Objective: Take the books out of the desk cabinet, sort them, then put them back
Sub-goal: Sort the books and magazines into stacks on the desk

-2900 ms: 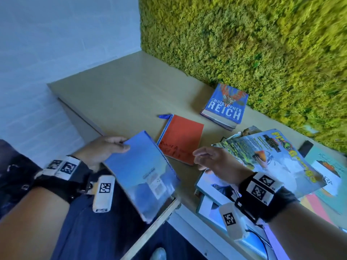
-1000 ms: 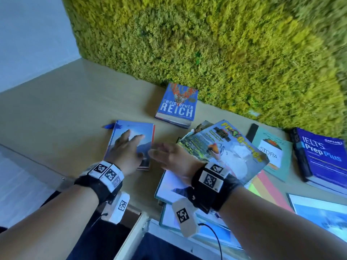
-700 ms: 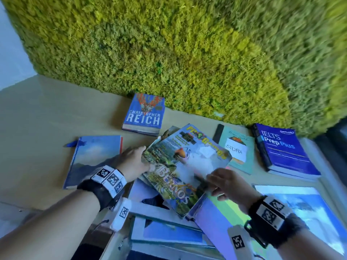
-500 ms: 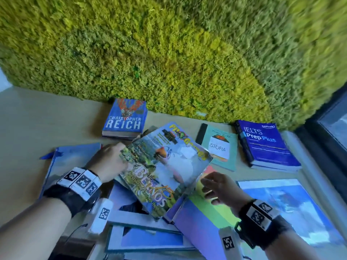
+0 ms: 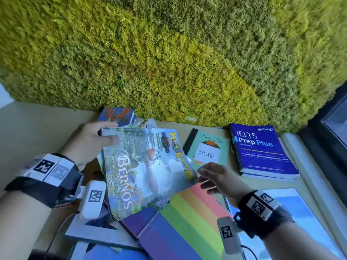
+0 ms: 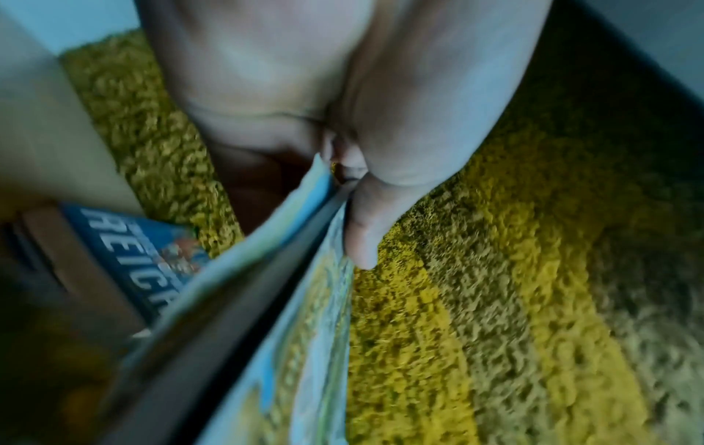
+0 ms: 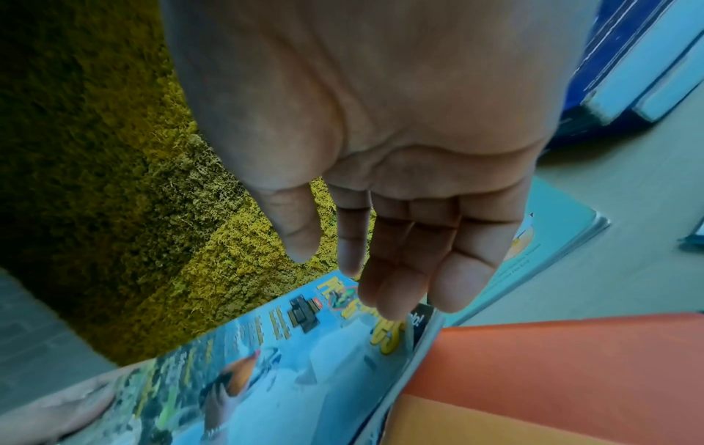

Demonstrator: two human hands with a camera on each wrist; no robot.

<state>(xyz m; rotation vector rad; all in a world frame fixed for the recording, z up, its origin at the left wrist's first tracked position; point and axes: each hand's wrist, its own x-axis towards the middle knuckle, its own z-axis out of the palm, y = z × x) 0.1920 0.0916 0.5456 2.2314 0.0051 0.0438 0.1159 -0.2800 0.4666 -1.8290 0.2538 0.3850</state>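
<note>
My left hand (image 5: 105, 136) grips the top left corner of a glossy magazine (image 5: 146, 169), thumb on the cover and fingers underneath, and holds it tilted above the pile. In the left wrist view the thumb (image 6: 362, 234) pinches the magazine (image 6: 289, 331) edge. My right hand (image 5: 210, 175) hovers at the magazine's right edge with relaxed fingers (image 7: 400, 271) just above the magazine (image 7: 266, 361), holding nothing. Beneath lies a rainbow-striped book (image 5: 187, 222). A blue Reich paperback (image 5: 118, 114) lies behind the left hand.
A teal notebook (image 5: 208, 147) and a blue IELTS Prep Plus book (image 5: 261, 152) lie along the moss wall (image 5: 169, 53). A large blue picture book (image 5: 300, 212) lies at right, white-framed books (image 5: 93, 233) at the desk's front. Bare desk (image 5: 37, 128) stretches left.
My left hand set a blue book on the desk at left, then took the magazine's corner and lifted it. My right hand moved to the magazine's right edge. The view swung right.
</note>
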